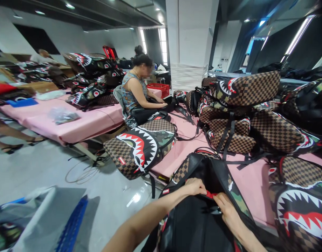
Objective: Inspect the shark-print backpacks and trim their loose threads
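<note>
The open backpack (pixel 188 224) lies directly in front of the wearer, dark panel up, its long axis running away from the body and its far end pointing across the pink table (pixel 258 180); what supports its near end is unclear. At its gaping mouth, the left hand (pixel 196 186) pinches red fabric (pixel 211 194) between thumb and fingers. The right hand (pixel 226 206) pinches the same edge just beside it, a small metal-tipped tool (pixel 216 210) at its palm.

Left of the open backpack, a shark-print pack (pixel 147 147) overhangs the table edge above a glossy floor (pixel 118 189); right of it sits another shark-mouth bag (pixel 302 206). Beyond it are heaped checkered packs (pixel 229 127), a seated person (pixel 134 89) and a white pillar (pixel 191 38).
</note>
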Motion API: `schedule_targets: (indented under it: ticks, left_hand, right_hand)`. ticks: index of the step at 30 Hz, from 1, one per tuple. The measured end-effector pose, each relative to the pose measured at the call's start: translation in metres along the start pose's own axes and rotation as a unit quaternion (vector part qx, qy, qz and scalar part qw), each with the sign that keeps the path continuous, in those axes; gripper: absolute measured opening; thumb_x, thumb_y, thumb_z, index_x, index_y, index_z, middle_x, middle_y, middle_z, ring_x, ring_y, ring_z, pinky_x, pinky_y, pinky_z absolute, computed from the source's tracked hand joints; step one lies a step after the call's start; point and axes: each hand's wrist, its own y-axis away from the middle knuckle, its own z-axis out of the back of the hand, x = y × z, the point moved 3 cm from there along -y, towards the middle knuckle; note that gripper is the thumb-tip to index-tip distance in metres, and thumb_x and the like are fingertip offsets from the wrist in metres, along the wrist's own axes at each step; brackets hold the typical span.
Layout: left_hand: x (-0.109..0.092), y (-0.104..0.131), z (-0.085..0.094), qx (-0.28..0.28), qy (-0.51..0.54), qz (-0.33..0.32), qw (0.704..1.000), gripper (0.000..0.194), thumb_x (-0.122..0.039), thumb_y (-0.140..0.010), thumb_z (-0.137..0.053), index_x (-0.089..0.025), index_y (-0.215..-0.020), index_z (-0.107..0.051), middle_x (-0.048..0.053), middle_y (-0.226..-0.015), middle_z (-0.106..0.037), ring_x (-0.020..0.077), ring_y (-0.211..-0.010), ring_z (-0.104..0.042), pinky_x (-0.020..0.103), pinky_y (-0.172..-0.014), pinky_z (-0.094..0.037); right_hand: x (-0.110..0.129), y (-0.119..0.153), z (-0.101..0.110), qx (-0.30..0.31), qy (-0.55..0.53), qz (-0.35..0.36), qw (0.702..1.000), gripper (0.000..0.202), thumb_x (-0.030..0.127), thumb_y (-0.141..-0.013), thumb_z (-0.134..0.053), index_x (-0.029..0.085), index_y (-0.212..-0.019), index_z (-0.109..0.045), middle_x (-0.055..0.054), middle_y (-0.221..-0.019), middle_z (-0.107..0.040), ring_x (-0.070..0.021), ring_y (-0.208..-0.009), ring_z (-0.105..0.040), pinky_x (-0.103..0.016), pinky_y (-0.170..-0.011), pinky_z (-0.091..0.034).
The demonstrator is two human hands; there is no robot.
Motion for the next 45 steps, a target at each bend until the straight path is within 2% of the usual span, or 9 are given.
schedule_targets:
  ticks: [6, 10, 13, 18, 24, 32, 39, 42, 45]
  left_hand:
    - [0.003, -0.006, 0.002, 0.004, 0.017, 0.05, 0.999, 0.021, -0.044, -0.068, -0.066, -0.03, -0.083, -0.072, -0.002, -0.079, -0.07, 0.016, -0.08, -0.064, 0.021, -0.069, -0.046]
    - [0.002, -0.015, 0.012, -0.001, 0.005, 0.096, 0.995, 0.017, -0.031, -0.065, -0.07, -0.02, -0.078, -0.072, 0.006, -0.078, -0.069, 0.0209, -0.076, -0.064, 0.026, -0.067, -0.047]
    - [0.002, -0.013, 0.018, -0.036, 0.003, 0.115, 0.993, 0.016, -0.022, -0.072, -0.062, -0.012, -0.081, -0.07, 0.012, -0.078, -0.067, 0.0227, -0.076, -0.063, 0.029, -0.067, -0.047]
    - [0.005, 0.019, 0.016, -0.109, 0.035, 0.038, 0.993, 0.023, -0.028, -0.087, -0.045, -0.018, -0.091, -0.066, 0.005, -0.093, -0.06, 0.0147, -0.086, -0.057, 0.024, -0.075, -0.044]
    - [0.02, 0.053, -0.01, -0.239, 0.094, -0.156, 0.954, 0.026, -0.027, -0.092, -0.041, -0.017, -0.083, -0.064, 0.003, -0.083, -0.056, 0.0123, -0.084, -0.052, 0.025, -0.082, -0.042]
    - [0.019, 0.063, -0.023, -0.265, 0.135, -0.188, 0.936, 0.022, -0.023, -0.091, -0.043, -0.016, -0.096, -0.063, 0.003, -0.082, -0.055, 0.0132, -0.08, -0.052, 0.029, -0.077, -0.044]
    - [0.021, 0.068, -0.025, -0.266, 0.057, -0.23, 0.934, 0.022, -0.021, -0.09, -0.043, -0.017, -0.095, -0.065, 0.001, -0.072, -0.047, 0.0109, -0.069, -0.046, 0.025, -0.067, -0.04]
    - [0.024, 0.066, -0.026, -0.261, 0.033, -0.228, 0.937, 0.022, -0.023, -0.091, -0.043, -0.019, -0.095, -0.065, 0.001, -0.073, -0.047, 0.0111, -0.071, -0.046, 0.025, -0.069, -0.04]
    - [0.026, 0.065, -0.026, -0.254, 0.021, -0.226, 0.94, 0.023, -0.023, -0.091, -0.042, -0.02, -0.097, -0.064, 0.001, -0.075, -0.047, 0.0114, -0.071, -0.046, 0.026, -0.069, -0.041]
  right_hand:
    - [0.0, 0.001, 0.001, 0.011, 0.002, 0.006, 1.0, 0.071, -0.009, -0.057, -0.026, 0.018, -0.115, -0.057, -0.008, -0.101, -0.057, -0.0182, -0.105, -0.051, -0.033, -0.093, -0.043]
    - [0.0, -0.001, 0.005, 0.01, 0.019, 0.019, 1.0, 0.072, -0.009, -0.056, -0.026, 0.017, -0.116, -0.057, -0.009, -0.102, -0.057, -0.019, -0.106, -0.051, -0.036, -0.095, -0.043]
    - [-0.001, -0.001, 0.007, 0.01, 0.033, 0.011, 0.999, 0.074, -0.009, -0.055, -0.026, 0.018, -0.116, -0.058, -0.008, -0.102, -0.057, -0.0184, -0.107, -0.051, -0.036, -0.098, -0.041]
    - [-0.004, 0.003, 0.007, 0.001, 0.056, 0.015, 0.998, 0.075, -0.008, -0.054, -0.027, 0.018, -0.118, -0.058, -0.008, -0.102, -0.058, -0.0182, -0.108, -0.051, -0.035, -0.1, -0.04]
    - [-0.004, 0.007, 0.006, 0.004, 0.062, 0.034, 0.997, 0.077, -0.009, -0.055, -0.026, 0.02, -0.122, -0.052, -0.006, -0.107, -0.055, -0.0177, -0.111, -0.048, -0.038, -0.103, -0.037]
    - [0.008, 0.01, 0.007, 0.042, 0.054, 0.004, 0.998, 0.075, -0.008, -0.063, -0.028, 0.019, -0.132, -0.041, -0.008, -0.117, -0.049, -0.0215, -0.121, -0.039, -0.04, -0.105, -0.036]
    - [0.007, 0.01, 0.014, 0.056, 0.054, 0.022, 0.997, 0.075, -0.008, -0.061, -0.029, 0.017, -0.13, -0.043, -0.009, -0.122, -0.049, -0.0222, -0.122, -0.038, -0.042, -0.104, -0.037]
    - [0.01, -0.002, 0.023, 0.044, 0.052, 0.043, 0.997, 0.069, -0.009, -0.061, -0.029, 0.016, -0.122, -0.05, -0.009, -0.121, -0.052, -0.0212, -0.118, -0.042, -0.041, -0.101, -0.038]
    - [0.015, -0.028, 0.031, 0.037, 0.054, 0.004, 0.998, 0.055, -0.007, -0.069, -0.03, 0.016, -0.113, -0.054, -0.01, -0.115, -0.055, -0.0194, -0.109, -0.05, -0.035, -0.092, -0.044]
